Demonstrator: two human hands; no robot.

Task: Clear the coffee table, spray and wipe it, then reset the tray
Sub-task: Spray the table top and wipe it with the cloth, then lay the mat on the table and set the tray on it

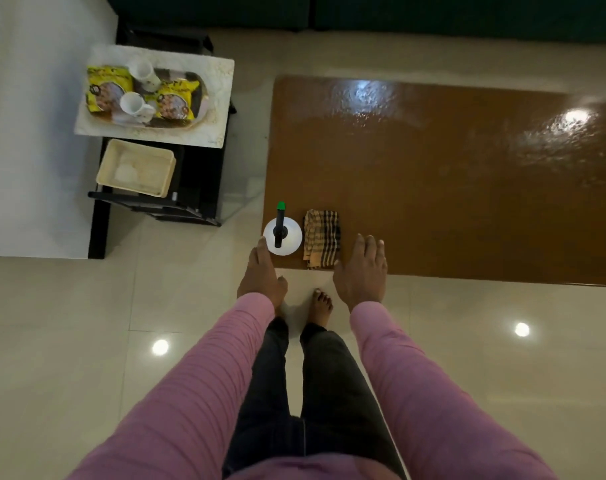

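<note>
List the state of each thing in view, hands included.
White spray bottle with green nozzle: upright, ungripped.
Checked beige cloth: folded, lying flat.
Glossy brown coffee table: holding bottle and cloth.
Oval tray: loaded, mugs and yellow packets.
Left hand: open.
Right hand: open.

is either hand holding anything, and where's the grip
Nothing is held. The left hand is open next to the bottle, and the right hand is open beside the cloth.
</note>
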